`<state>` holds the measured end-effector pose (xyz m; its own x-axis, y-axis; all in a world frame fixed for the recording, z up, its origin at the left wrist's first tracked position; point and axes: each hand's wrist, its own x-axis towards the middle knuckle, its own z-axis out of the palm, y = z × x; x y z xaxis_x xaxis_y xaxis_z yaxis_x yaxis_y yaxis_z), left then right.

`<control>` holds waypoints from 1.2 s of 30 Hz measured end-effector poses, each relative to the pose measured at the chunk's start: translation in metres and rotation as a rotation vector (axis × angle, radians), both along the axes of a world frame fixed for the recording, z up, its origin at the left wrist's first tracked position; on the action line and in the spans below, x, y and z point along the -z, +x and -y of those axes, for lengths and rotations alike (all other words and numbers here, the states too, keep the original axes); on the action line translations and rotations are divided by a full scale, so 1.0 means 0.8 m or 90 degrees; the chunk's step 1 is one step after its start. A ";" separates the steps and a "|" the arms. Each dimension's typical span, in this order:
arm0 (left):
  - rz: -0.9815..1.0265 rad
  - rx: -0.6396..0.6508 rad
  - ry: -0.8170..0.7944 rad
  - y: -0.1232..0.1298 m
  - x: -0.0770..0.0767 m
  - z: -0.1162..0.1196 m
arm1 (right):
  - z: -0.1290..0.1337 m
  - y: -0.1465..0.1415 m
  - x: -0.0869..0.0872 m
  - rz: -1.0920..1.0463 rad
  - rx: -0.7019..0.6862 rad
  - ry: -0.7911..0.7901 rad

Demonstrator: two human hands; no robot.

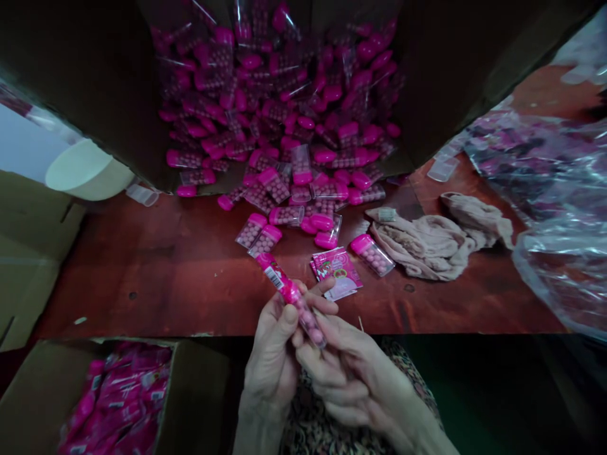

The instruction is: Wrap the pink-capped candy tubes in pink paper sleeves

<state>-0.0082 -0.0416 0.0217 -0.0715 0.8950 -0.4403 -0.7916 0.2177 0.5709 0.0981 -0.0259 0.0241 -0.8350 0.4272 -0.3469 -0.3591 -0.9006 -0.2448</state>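
A clear container of pink balls (309,321), its upper part covered by a pink printed wrapper (277,277) with a barcode, is held tilted between both hands at the table's front edge. My left hand (275,344) grips its left side with the thumb on top. My right hand (344,363) holds it from the right, fingers curled round the lower end. Just beyond lie a small stack of pink printed wrappers (339,272), two capped containers (258,234) side by side, and another one (372,254) to the right.
A large cardboard box (443,82) on its side spills many pink-capped containers (272,183) onto the red table (190,278). A crumpled cloth (431,243) and plastic bags (564,253) lie right. A white bowl (85,170) stands left; a carton (47,392) of wrapped pieces sits lower left.
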 end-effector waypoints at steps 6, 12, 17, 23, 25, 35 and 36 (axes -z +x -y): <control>-0.139 -0.111 -0.071 -0.006 -0.002 -0.009 | -0.009 0.001 -0.001 0.628 0.366 0.719; -0.161 -0.043 -0.069 0.005 -0.003 -0.005 | -0.019 0.000 -0.004 0.647 0.446 0.964; -0.178 -0.057 -0.050 0.017 -0.009 -0.004 | -0.014 0.000 -0.003 0.721 0.464 1.014; -0.201 -0.079 -0.035 0.017 -0.012 -0.003 | -0.020 0.000 0.009 0.767 0.439 1.148; -0.207 -0.063 -0.033 0.014 -0.013 -0.002 | -0.025 -0.001 0.013 0.762 0.400 1.133; -0.237 -0.037 -0.031 0.011 -0.009 0.001 | -0.038 0.000 0.024 0.664 0.370 1.102; -0.244 -0.044 -0.041 0.012 -0.008 0.003 | -0.038 -0.001 0.026 0.656 0.374 1.103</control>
<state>0.0011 -0.0439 0.0282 -0.3010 0.8534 -0.4255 -0.5383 0.2162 0.8145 0.0973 0.0041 0.0031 -0.3234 0.8251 0.4633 0.3339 0.5576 -0.7600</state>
